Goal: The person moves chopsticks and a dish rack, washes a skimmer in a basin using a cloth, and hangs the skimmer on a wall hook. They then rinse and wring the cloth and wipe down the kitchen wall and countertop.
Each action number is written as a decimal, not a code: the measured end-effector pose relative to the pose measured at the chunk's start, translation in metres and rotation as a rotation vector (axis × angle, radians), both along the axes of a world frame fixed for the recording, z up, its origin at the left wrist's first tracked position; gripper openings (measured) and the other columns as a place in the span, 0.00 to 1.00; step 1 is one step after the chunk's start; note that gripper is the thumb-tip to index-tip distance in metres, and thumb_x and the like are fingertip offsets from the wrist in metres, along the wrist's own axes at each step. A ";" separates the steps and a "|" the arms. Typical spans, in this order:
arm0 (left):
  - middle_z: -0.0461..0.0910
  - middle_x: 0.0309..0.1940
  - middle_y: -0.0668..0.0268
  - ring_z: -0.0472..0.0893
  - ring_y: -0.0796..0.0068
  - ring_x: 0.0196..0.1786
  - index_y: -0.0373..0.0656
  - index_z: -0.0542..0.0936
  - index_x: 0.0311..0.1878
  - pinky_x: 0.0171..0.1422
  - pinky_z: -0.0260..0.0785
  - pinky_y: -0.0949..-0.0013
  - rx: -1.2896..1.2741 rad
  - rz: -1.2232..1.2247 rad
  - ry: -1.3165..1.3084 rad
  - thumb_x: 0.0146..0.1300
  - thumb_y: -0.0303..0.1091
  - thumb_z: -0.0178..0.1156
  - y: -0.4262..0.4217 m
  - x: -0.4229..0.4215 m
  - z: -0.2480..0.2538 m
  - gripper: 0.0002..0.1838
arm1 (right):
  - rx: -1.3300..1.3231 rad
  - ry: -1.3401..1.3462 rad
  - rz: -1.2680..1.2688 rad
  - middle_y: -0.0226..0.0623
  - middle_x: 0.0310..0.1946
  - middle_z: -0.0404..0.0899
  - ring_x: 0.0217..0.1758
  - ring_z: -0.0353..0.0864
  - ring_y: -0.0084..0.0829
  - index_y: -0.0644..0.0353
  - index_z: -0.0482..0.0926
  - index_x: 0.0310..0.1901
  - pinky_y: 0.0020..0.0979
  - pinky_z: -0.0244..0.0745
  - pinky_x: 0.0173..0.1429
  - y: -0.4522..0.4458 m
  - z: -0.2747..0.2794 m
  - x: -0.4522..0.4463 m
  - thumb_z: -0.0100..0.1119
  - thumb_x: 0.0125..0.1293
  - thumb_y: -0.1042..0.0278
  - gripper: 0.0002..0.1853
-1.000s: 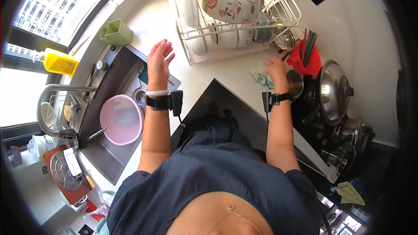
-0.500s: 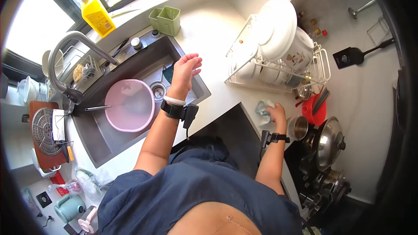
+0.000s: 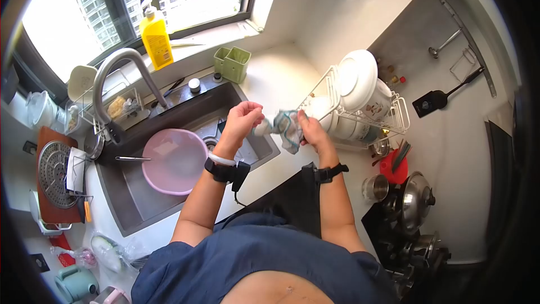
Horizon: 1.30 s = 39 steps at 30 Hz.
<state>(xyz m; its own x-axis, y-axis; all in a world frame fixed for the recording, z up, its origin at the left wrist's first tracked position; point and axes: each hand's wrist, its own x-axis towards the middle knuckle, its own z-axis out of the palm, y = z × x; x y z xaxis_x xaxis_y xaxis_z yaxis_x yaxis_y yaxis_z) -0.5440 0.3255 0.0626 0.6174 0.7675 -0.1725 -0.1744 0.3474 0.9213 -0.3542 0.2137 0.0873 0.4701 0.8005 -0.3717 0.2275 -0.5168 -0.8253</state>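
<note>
A crumpled pale dishcloth with a teal edge hangs between my hands, in front of the dish rack. My right hand grips its right side, thumb on top. At its other end my left hand is closed, fingers curled against the cloth's tip over the sink's right edge. Below and left of that hand, a pink basin sits in the dark sink. A metal handle leans over the basin's left rim.
To the right stands a white dish rack with plates and bowls. Beyond it are a red container, a steel cup and a lidded pan. The curved faucet arches over the sink's left; a yellow bottle stands on the windowsill.
My right hand has lifted the cloth off the counter and brought it left, in front of my body. My left hand has closed at the cloth's end. The view has tilted up slightly.
</note>
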 end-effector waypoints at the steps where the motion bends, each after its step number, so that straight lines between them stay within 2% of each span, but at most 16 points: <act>1: 0.79 0.29 0.68 0.76 0.83 0.30 0.41 0.76 0.40 0.38 0.69 0.79 0.045 0.038 -0.030 0.61 0.35 0.58 0.003 -0.006 0.000 0.09 | -0.002 0.005 0.008 0.28 0.17 0.73 0.16 0.68 0.19 0.62 0.77 0.32 0.22 0.66 0.19 0.006 -0.001 -0.004 0.38 0.66 0.37 0.32; 4: 0.79 0.28 0.69 0.75 0.84 0.30 0.41 0.76 0.40 0.36 0.68 0.79 0.045 0.063 -0.023 0.61 0.35 0.58 0.008 -0.027 0.001 0.09 | 0.031 0.051 -0.067 0.28 0.16 0.72 0.14 0.67 0.19 0.62 0.76 0.29 0.22 0.64 0.17 0.018 -0.001 -0.017 0.39 0.66 0.36 0.32; 9: 0.78 0.31 0.67 0.73 0.83 0.32 0.38 0.76 0.43 0.37 0.66 0.77 0.079 0.062 0.100 0.57 0.37 0.60 -0.003 -0.042 0.004 0.14 | 0.001 0.086 0.041 0.29 0.18 0.73 0.16 0.69 0.21 0.64 0.76 0.29 0.24 0.64 0.18 0.026 -0.004 -0.037 0.42 0.65 0.37 0.31; 11: 0.77 0.34 0.67 0.73 0.82 0.35 0.38 0.75 0.45 0.38 0.65 0.76 0.091 -0.002 0.153 0.56 0.39 0.61 -0.007 -0.046 0.000 0.17 | 0.002 0.123 0.062 0.31 0.18 0.73 0.17 0.70 0.23 0.66 0.76 0.29 0.26 0.66 0.20 0.024 -0.006 -0.046 0.44 0.65 0.37 0.32; 12: 0.76 0.38 0.72 0.74 0.83 0.40 0.44 0.75 0.49 0.41 0.66 0.77 0.094 -0.081 0.186 0.59 0.43 0.60 -0.006 -0.049 -0.003 0.18 | 0.020 0.173 0.088 0.30 0.18 0.73 0.17 0.70 0.22 0.65 0.76 0.29 0.25 0.66 0.20 0.023 -0.002 -0.054 0.45 0.65 0.37 0.31; 15: 0.76 0.37 0.73 0.73 0.83 0.40 0.44 0.75 0.50 0.41 0.66 0.76 0.035 -0.179 0.188 0.61 0.46 0.58 -0.007 -0.049 -0.009 0.19 | 0.035 0.229 0.135 0.29 0.19 0.73 0.18 0.70 0.21 0.64 0.77 0.29 0.24 0.65 0.20 0.021 0.001 -0.065 0.47 0.64 0.39 0.29; 20: 0.76 0.34 0.72 0.72 0.85 0.32 0.40 0.76 0.47 0.34 0.65 0.81 0.070 -0.241 0.226 0.61 0.46 0.58 -0.013 -0.047 -0.011 0.19 | 0.083 0.275 0.157 0.30 0.23 0.77 0.23 0.73 0.20 0.65 0.78 0.33 0.24 0.68 0.27 0.013 -0.011 -0.072 0.53 0.64 0.45 0.25; 22: 0.76 0.29 0.72 0.71 0.86 0.27 0.38 0.78 0.43 0.30 0.63 0.81 0.092 -0.300 0.206 0.59 0.43 0.59 -0.017 -0.044 -0.019 0.17 | 0.103 0.309 0.127 0.32 0.27 0.79 0.28 0.75 0.20 0.66 0.79 0.36 0.24 0.70 0.33 0.008 -0.015 -0.069 0.56 0.63 0.51 0.21; 25: 0.77 0.27 0.71 0.71 0.85 0.26 0.37 0.78 0.41 0.28 0.62 0.80 0.113 -0.330 0.251 0.57 0.39 0.61 -0.023 -0.039 -0.022 0.15 | 0.046 0.262 0.088 0.34 0.29 0.79 0.31 0.76 0.21 0.67 0.79 0.38 0.25 0.70 0.36 -0.001 -0.021 -0.064 0.57 0.63 0.54 0.19; 29: 0.75 0.24 0.72 0.70 0.84 0.26 0.37 0.79 0.34 0.29 0.62 0.79 0.148 -0.306 0.310 0.54 0.36 0.60 -0.022 -0.029 -0.044 0.11 | 0.081 0.231 0.049 0.33 0.30 0.80 0.32 0.76 0.22 0.66 0.79 0.39 0.26 0.71 0.37 -0.009 -0.031 -0.061 0.57 0.62 0.57 0.17; 30: 0.75 0.23 0.72 0.70 0.84 0.27 0.38 0.78 0.31 0.30 0.63 0.77 0.148 -0.297 0.330 0.53 0.34 0.60 -0.021 -0.031 -0.039 0.09 | 0.099 0.162 0.063 0.30 0.27 0.79 0.28 0.74 0.19 0.63 0.80 0.38 0.24 0.69 0.33 -0.009 -0.036 -0.060 0.57 0.62 0.58 0.15; 31: 0.75 0.24 0.72 0.71 0.82 0.28 0.39 0.79 0.30 0.31 0.63 0.77 0.179 -0.266 0.308 0.52 0.34 0.60 -0.021 -0.032 -0.039 0.08 | 0.082 0.177 0.084 0.30 0.27 0.79 0.28 0.74 0.19 0.63 0.80 0.38 0.24 0.69 0.33 -0.008 -0.036 -0.058 0.57 0.62 0.58 0.15; 33: 0.74 0.23 0.73 0.70 0.84 0.27 0.40 0.79 0.30 0.30 0.62 0.78 0.034 -0.174 0.244 0.52 0.34 0.60 -0.019 -0.035 -0.040 0.07 | -0.060 0.114 0.142 0.25 0.23 0.75 0.24 0.69 0.15 0.61 0.79 0.34 0.21 0.65 0.28 -0.005 -0.035 -0.051 0.58 0.62 0.57 0.14; 34: 0.72 0.22 0.75 0.69 0.86 0.25 0.42 0.78 0.29 0.29 0.60 0.80 -0.073 -0.156 0.200 0.52 0.34 0.60 -0.016 -0.041 -0.035 0.06 | -0.043 0.129 0.164 0.21 0.20 0.73 0.21 0.65 0.13 0.60 0.78 0.32 0.19 0.60 0.25 -0.003 -0.038 -0.049 0.58 0.62 0.57 0.13; 35: 0.71 0.21 0.76 0.68 0.87 0.24 0.44 0.78 0.29 0.28 0.59 0.81 -0.110 -0.128 0.156 0.52 0.34 0.60 -0.013 -0.045 -0.036 0.05 | -0.055 0.137 0.186 0.21 0.20 0.73 0.21 0.65 0.13 0.60 0.78 0.32 0.19 0.60 0.25 0.002 -0.040 -0.049 0.58 0.62 0.57 0.13; 39: 0.73 0.24 0.77 0.70 0.87 0.27 0.48 0.76 0.30 0.33 0.61 0.82 -0.076 0.012 0.108 0.55 0.35 0.57 -0.007 -0.060 -0.050 0.03 | -0.007 0.176 0.327 0.21 0.22 0.73 0.22 0.65 0.12 0.59 0.79 0.34 0.18 0.58 0.25 0.028 -0.045 -0.052 0.59 0.62 0.56 0.14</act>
